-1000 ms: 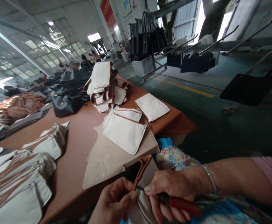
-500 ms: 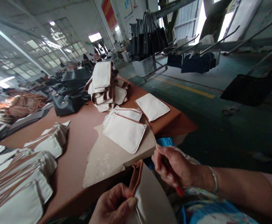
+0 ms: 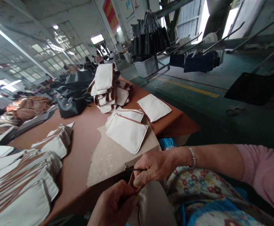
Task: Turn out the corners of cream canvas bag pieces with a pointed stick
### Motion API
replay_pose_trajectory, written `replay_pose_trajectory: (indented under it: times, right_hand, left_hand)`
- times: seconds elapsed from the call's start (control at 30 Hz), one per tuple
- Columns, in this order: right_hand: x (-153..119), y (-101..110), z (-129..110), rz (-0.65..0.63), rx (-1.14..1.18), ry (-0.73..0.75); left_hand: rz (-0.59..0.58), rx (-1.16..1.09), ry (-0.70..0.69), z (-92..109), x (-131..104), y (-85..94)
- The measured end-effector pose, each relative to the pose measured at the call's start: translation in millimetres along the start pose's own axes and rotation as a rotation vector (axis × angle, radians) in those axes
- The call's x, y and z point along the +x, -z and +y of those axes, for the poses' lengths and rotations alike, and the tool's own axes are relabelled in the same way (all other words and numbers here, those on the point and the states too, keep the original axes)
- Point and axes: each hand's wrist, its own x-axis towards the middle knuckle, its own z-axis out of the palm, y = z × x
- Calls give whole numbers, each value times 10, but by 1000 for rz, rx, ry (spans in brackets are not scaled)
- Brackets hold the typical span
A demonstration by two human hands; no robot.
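Note:
At the bottom centre my left hand is closed, its thumb and fingers pinching the brown-trimmed edge of a cream pouch. My right hand reaches in from the right, closed and close beside the left one at the pouch's top corner. From its fingers a thin dark tool sticks out to the left; its handle is hidden in the hand, and its exact kind cannot be made out. The brown trim shows between the two hands. The pouch's lower part lies over my lap.
Flat cream pouches lie on beige board on the brown table, another pouch right of them. Behind is a pouch stack; at left, rows of pouches. Black bags stand farther back. Racks hold bags on the right.
My right hand has moved left to the pouch's top corner, beside my left hand. The red handle seen earlier is now hidden. My left hand still pinches the pouch.

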Motion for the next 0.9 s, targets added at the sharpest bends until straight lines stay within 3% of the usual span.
replay_pose_trajectory:
  times: [0.13,0.23,0.43,0.57,0.8,0.9]
  right_hand:
    - [-32,-24,28,-2,-110,97]
    - [-63,-35,60,97,-195,154]
    - [-133,64,102,207,-207,75]
    - [-165,137,98,214,-244,75]
    - [-153,115,84,260,-218,58]
    - [-128,87,98,301,-132,3]
  left_hand:
    - [78,119,-48,2,60,-40]
    - [88,105,-32,-5,127,-59]
    - [-124,-324,-7,-101,197,4]
    - [-181,-407,-14,-145,193,46]
    - [-44,-293,-55,-174,316,-48]
    - [82,-252,-67,-190,352,-130]
